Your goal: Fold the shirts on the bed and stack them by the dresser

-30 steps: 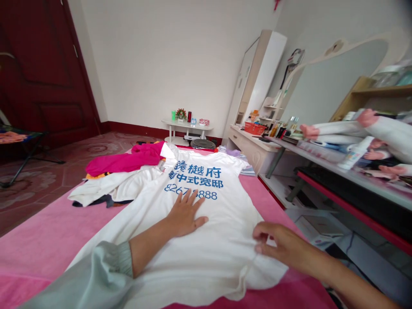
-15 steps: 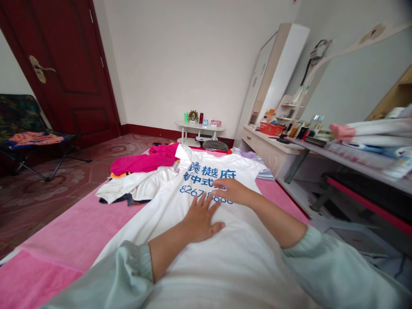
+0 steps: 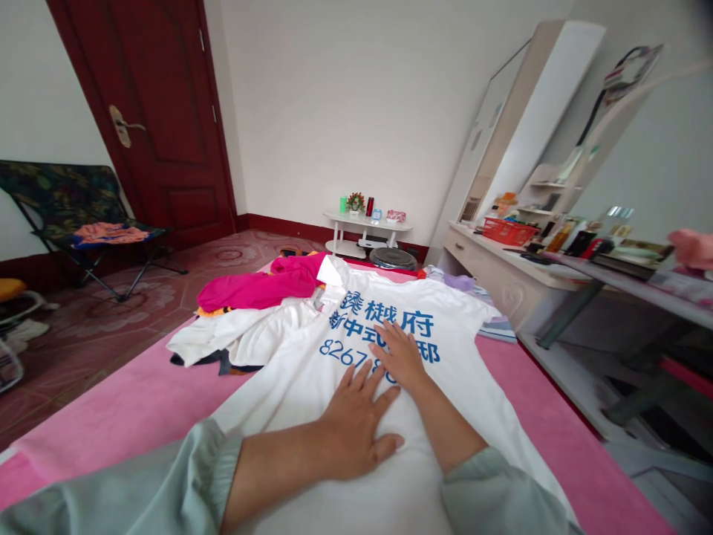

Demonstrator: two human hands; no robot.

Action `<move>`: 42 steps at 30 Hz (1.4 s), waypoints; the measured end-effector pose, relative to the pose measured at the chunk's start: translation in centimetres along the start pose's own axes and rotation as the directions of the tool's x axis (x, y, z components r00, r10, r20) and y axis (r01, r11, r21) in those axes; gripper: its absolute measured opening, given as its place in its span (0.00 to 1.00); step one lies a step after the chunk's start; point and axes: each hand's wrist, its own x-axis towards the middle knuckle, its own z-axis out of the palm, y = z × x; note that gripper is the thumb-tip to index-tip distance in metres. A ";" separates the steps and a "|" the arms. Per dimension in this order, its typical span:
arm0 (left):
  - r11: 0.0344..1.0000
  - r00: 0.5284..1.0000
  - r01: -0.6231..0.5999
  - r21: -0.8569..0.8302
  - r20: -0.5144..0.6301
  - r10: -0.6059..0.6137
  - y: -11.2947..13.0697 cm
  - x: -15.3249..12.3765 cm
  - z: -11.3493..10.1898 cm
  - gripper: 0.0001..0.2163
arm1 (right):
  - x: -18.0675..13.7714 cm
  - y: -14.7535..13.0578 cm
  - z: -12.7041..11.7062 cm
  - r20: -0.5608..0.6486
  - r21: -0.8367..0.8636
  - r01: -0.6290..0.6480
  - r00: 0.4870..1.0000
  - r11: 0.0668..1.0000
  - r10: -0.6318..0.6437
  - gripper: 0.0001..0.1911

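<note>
A white T-shirt with blue printed characters and digits lies spread out, its collar end away from me. My left hand rests on the shirt just below the printed digits, fingers spread and palm down. Slightly farther up and to the right, my right hand lies on the print with its fingers stretched out, covering some characters. Neither hand grips the cloth. Left of the shirt is a heap of clothes, with a magenta garment on top of a white garment.
The shirt lies on a pink bed cover. Behind it stand a black round stool and a low white table. A dressing table with a red basket is at right, a folding chair at left.
My right hand has swung from pointing left to pointing away from me, now flat on the print. My left hand stays spread on the shirt. The view has turned left.
</note>
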 end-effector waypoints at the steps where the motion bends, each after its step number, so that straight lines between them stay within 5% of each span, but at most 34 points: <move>1: 1.000 1.000 -0.023 0.012 -0.012 0.023 -0.3 0.2 -0.4 0.33 | 0.1 0.1 0.0 -0.003 0.016 0.000 1.000 1.000 0.000 0.28; 6: 0.993 0.993 -0.113 0.032 0.016 0.113 -3.3 3.3 -4.2 0.16 | 0.2 0.2 0.0 -0.033 0.048 -0.001 0.999 0.999 0.002 0.26; 9: 0.989 0.996 0.082 0.122 -0.054 -0.076 -6.5 6.4 -6.8 0.19 | 0.1 0.1 0.0 -0.029 0.066 -0.013 0.999 0.998 0.015 0.26; 14: 0.879 0.909 0.396 0.266 -0.250 -0.333 -12.5 11.8 -10.2 0.34 | 0.1 0.0 -0.2 -0.034 0.080 -0.023 0.999 0.997 0.025 0.26; 20: 0.813 0.844 0.531 0.240 -0.232 -0.483 -17.0 15.7 -10.7 0.33 | 0.0 0.0 -0.2 -0.047 0.111 -0.024 0.998 0.994 0.029 0.26; 28: 0.773 0.774 0.623 0.121 -0.235 -0.588 -19.8 16.8 -9.9 0.14 | 0.0 0.1 -0.1 -0.066 0.130 -0.016 0.997 0.991 0.025 0.25; 37: 0.725 0.689 0.679 0.112 -0.439 -0.577 -21.1 16.1 -15.6 0.13 | -0.1 -0.1 -0.4 -0.046 0.143 -0.040 0.998 0.989 0.047 0.25; 42: 0.707 0.762 0.615 0.349 -0.494 -0.419 -21.5 14.9 -16.3 0.14 | -0.1 -0.1 -0.3 -0.046 0.146 -0.040 0.998 0.988 0.047 0.25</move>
